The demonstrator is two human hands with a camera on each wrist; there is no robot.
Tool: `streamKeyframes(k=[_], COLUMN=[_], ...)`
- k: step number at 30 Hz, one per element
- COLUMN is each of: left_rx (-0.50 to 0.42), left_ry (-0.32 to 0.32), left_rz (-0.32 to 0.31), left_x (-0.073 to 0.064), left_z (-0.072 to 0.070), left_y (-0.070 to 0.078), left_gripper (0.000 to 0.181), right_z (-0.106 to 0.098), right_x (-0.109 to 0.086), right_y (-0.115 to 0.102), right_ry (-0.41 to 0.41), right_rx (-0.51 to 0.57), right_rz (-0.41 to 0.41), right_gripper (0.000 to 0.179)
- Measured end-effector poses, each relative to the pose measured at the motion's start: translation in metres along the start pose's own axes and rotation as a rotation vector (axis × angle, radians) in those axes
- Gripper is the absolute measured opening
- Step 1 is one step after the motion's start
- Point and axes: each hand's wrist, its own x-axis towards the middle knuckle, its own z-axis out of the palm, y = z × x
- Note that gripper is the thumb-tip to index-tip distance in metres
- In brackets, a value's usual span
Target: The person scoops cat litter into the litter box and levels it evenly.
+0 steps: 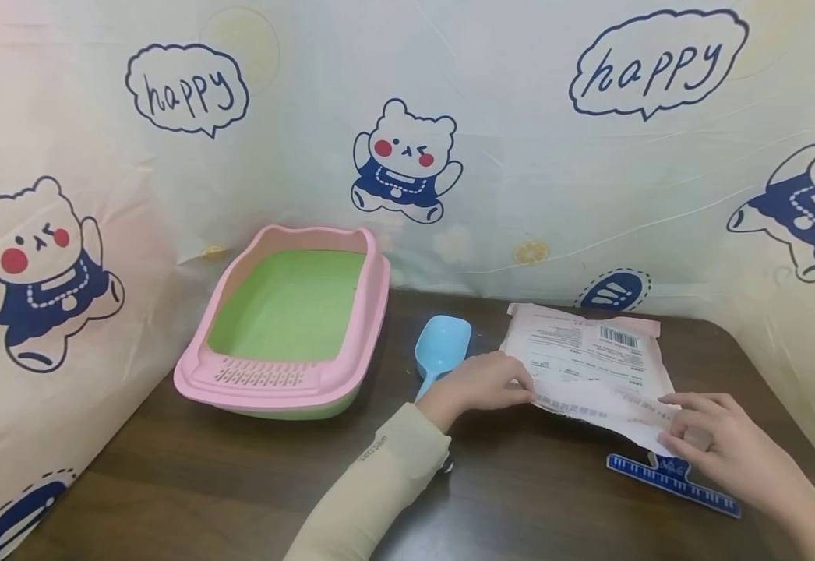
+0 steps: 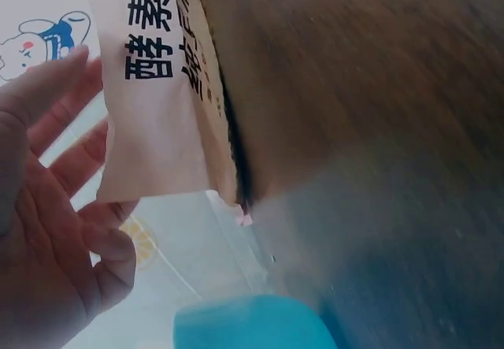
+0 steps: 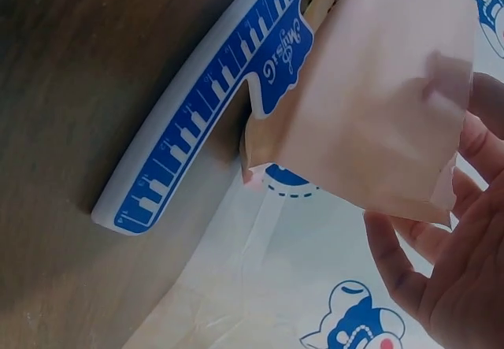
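Note:
A pale pink printed bag [image 1: 583, 354] lies flat on the table at the right, its barcode side up. Its near end lifts as a loose flap. My left hand [image 1: 488, 382] pinches the flap's left corner; in the left wrist view the fingers [image 2: 75, 172] reach behind the bag's edge. At the opposite corner, my right hand [image 1: 730, 444] holds the flap's right edge, fingers partly behind it in the right wrist view. Below that corner rests a blue clip [image 1: 674, 485] with a piano-key print and the word Music, lying near the right hand.
A light-blue scoop [image 1: 442, 343] lies left of the bag, its handle partly hidden behind my left wrist. Farther left stands a pink-rimmed green litter tray [image 1: 281, 308]. A printed cloth backdrop [image 1: 506, 156] rises behind the brown table [image 1: 239, 483].

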Motion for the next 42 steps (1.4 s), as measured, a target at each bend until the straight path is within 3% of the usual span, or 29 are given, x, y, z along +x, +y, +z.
streamKeyframes(k=[5,11,19,22,29,32,37,42], left_rx=[0.047,-0.004,0.03,0.063,0.139,0.148,0.17,0.205], left_ry=[-0.006,-0.048,-0.057,-0.033,0.048,0.085,0.15,0.198], left_rz=[-0.044,-0.086,-0.025,-0.006,0.023,0.037,0.081,0.112], left_x=[0.003,0.003,0.004,0.002,0.002,0.001,0.0,0.001], left_z=[0.002,0.003,0.005,0.004,0.001,-0.003,-0.007,-0.005], left_y=[0.005,0.008,0.007,0.007,0.01,0.013,0.015,0.016], left_gripper=[0.012,0.02,0.029,0.032,0.038,0.043,0.053,0.058], right_z=[0.002,0.001,0.003,0.003,-0.007,-0.011,-0.015,-0.015], right_x=[-0.001,-0.005,-0.004,-0.003,0.001,0.001,0.0,-0.002], right_y=[0.002,0.0,-0.001,-0.002,-0.009,-0.013,-0.018,-0.022], right_ry=[-0.029,-0.042,-0.075,-0.067,-0.18,-0.181,-0.137,-0.027], right_rx=[-0.058,-0.081,-0.073,-0.07,-0.109,-0.131,-0.167,-0.153], right_rz=[-0.009,-0.005,-0.059,-0.08,0.044,0.064,0.09,0.091], right_gripper=[0.024,0.018,0.019,0.022,0.032,0.04,0.048,0.052])
